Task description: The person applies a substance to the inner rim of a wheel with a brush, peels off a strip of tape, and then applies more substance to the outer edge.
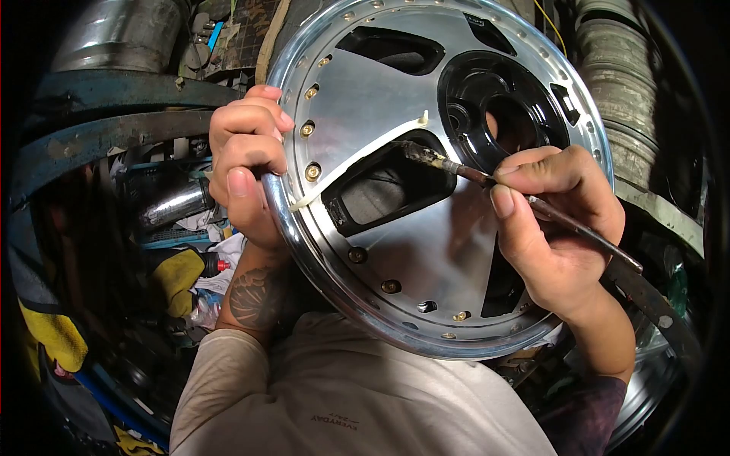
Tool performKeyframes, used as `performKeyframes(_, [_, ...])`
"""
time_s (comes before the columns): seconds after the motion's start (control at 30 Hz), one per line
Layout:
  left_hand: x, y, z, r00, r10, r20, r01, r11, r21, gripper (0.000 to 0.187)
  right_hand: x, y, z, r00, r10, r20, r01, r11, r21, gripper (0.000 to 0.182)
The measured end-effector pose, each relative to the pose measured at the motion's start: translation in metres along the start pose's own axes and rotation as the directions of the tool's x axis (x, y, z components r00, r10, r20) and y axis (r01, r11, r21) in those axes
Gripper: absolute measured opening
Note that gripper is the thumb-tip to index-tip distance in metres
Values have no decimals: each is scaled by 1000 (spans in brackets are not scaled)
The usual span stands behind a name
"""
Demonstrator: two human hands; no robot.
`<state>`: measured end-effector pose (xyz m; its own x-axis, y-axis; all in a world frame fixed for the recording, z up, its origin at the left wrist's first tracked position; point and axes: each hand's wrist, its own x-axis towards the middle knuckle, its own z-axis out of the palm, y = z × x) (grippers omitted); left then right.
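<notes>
A: How does the wheel point(471, 213) appear?
B: Tilted, face toward the viewer: brushed silver disc, polished lip, brass-coloured bolts, glossy black hub and dark-walled openings.
A: And the tape strip point(363, 155)?
B: Cream-coloured, it runs obliquely along one opening's upper edge, from the lip inward; its inner end curls up.
A: The paintbrush point(473, 175)?
B: Slender-handled, it slants across that opening, clotted dark bristles near the upper edge; contact is unclear.

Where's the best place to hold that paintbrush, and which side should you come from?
I'd pinch the paintbrush by its slim handle, near the bristles, coming from the right like the right hand: the bristles point left over the wheel, and the handle slants down rightward.
</notes>
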<state>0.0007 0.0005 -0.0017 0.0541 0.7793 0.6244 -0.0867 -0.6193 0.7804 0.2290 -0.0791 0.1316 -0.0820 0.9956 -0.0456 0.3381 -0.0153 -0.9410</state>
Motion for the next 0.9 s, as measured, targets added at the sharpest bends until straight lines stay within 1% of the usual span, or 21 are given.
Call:
performKeyframes(0.07, [0,0,-1,1000,2,5,-2,1000,-1,42,0,1,-1,1000,-15,2,15,1000,-23,13])
performKeyframes(0.17, [1,1,1,1000,-1,-2,1,1000,0,42,0,4,-2,997,-62,42,62,998,-4,13])
performKeyframes(0.27, [-1,0,-3,999,-16,35,16,1000,-23,38,0,2,1,999,-19,42,19,1000,-9,13])
performKeyframes(0.4, [-1,0,-1,1000,-17,23,17,1000,-25,38,1,0,3,999,-4,37,5,1000,-23,13])
performKeyframes(0.47, [-1,1,0,1000,-20,14,21,1000,-22,38,1,-4,3,999,48,18,-48,999,16,13])
performKeyframes(0.67, [0,2,0,999,-29,22,29,1000,-5,38,2,3,0,999,-43,17,43,999,-6,12])
performKeyframes(0.77, [1,2,1,1000,3,7,-3,1000,21,39,1,2,0,999,-42,-3,42,998,-42,13])
performKeyframes(0.9, [1,2,0,1000,-7,18,7,1000,12,39,0,1,1,999,-39,-5,39,999,-24,14])
